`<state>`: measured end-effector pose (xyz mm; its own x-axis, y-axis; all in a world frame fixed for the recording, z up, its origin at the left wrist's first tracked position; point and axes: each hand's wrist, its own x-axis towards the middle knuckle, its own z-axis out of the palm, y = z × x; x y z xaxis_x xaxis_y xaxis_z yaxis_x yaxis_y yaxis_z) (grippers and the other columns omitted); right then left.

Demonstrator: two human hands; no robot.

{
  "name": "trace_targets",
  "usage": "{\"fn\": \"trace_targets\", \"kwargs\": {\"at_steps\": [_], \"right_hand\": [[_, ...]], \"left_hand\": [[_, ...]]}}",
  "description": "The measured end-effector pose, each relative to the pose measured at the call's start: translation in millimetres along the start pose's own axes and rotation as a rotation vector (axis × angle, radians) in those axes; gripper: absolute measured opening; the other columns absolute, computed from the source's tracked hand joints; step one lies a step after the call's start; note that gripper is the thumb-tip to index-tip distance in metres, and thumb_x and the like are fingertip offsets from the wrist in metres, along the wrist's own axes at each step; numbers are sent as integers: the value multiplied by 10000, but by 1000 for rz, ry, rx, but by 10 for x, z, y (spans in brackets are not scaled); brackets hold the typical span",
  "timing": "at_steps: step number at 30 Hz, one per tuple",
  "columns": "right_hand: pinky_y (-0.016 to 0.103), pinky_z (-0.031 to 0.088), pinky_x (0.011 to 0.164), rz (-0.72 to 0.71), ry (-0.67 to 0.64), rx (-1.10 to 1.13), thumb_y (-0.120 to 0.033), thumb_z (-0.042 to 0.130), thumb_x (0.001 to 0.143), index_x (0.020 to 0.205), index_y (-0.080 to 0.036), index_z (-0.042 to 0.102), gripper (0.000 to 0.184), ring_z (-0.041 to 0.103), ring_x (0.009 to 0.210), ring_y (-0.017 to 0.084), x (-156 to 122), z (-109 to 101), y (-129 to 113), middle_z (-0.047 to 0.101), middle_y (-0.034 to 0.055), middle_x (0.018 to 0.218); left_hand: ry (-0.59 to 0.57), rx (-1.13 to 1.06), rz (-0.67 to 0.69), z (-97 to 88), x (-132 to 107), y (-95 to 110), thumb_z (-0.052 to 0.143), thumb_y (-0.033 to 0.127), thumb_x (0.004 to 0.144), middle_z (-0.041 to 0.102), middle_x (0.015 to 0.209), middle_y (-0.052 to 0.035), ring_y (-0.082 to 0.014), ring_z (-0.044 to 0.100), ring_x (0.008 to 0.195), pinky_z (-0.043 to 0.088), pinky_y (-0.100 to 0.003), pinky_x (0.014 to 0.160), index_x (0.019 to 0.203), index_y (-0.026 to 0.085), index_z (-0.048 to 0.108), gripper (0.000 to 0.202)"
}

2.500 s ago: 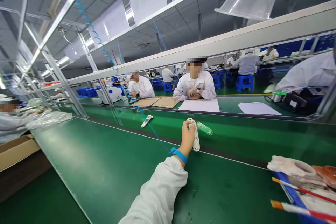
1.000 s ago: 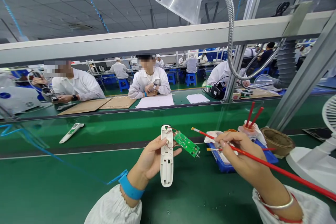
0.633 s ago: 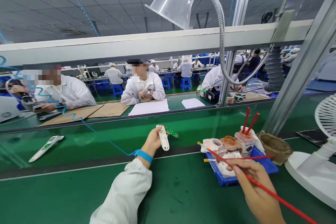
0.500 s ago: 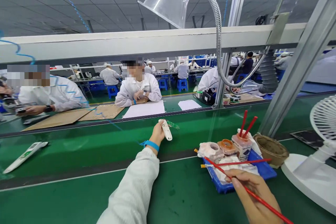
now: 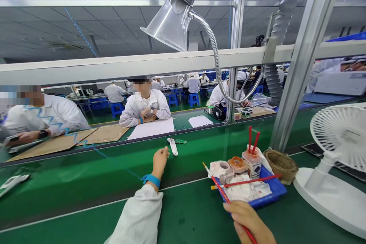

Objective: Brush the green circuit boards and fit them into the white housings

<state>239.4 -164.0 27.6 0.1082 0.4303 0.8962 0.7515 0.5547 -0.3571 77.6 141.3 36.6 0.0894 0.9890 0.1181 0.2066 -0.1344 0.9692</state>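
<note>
My left hand [image 5: 160,162] reaches forward over the green bench with its fingers bunched together. Just beyond the fingertips, not gripped, lies a white plastic device housing [image 5: 172,146], and a small green circuit board [image 5: 180,141] rests beside it. At this size the wires between them cannot be made out. My right hand [image 5: 246,219] sits at the bottom edge of the view, shut on a red-handled paintbrush [image 5: 220,194], whose tip points up and left past the corner of a blue tray [image 5: 276,190].
The tray holds a cup with red brush handles [image 5: 251,164], an orange-lidded jar [image 5: 236,164] and white cloths. A woven bowl [image 5: 280,166] and a white desk fan [image 5: 340,137] stand to the right. A metal fume hood [image 5: 168,26] hangs above. Co-workers sit beyond a glass partition [image 5: 85,171].
My left hand has let go of the white housing, which now lies on the bench with the board. My right hand has drawn nearer me with its brush, and the view has tilted upward.
</note>
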Motion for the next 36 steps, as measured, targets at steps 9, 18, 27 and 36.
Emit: {"fn": "trace_targets", "kwargs": {"at_steps": [9, 18, 27, 36], "right_hand": [[297, 568, 796, 191, 22, 63, -163, 497, 872, 1080, -231, 554, 226, 657, 919, 191, -48, 32, -38, 667, 59, 1030], [377, 572, 711, 236, 330, -84, -261, 480, 901, 991, -184, 550, 137, 660, 812, 208, 93, -215, 171, 656, 91, 944], [373, 552, 634, 235, 376, -129, -302, 467, 903, 915, -162, 600, 193, 639, 724, 205, 209, -325, 238, 644, 87, 830], [439, 560, 663, 115, 379, -49, -259, 521, 869, 900, -219, 467, 74, 658, 828, 242, 98, -241, 284, 671, 59, 834]], "left_hand": [[-258, -119, -90, -215, -1586, -133, 563, 633, 677, 586, 531, -34, -125, 521, 477, 393, -253, 488, 641, 123, 634, 516], [-237, -135, -88, -325, -1735, -157, 606, 492, 710, 693, 889, -80, -110, 563, 489, 440, -256, 495, 1020, 149, 609, 463], [-182, -31, 21, -236, -1811, -84, 207, 753, 765, 337, 344, 20, -133, 350, 382, 301, -275, 469, 492, 206, 510, 682], [61, 10, 26, -381, -1579, -252, 265, 654, 820, 533, 639, -39, -222, 522, 691, 385, -349, 706, 645, 200, 607, 595]]}}
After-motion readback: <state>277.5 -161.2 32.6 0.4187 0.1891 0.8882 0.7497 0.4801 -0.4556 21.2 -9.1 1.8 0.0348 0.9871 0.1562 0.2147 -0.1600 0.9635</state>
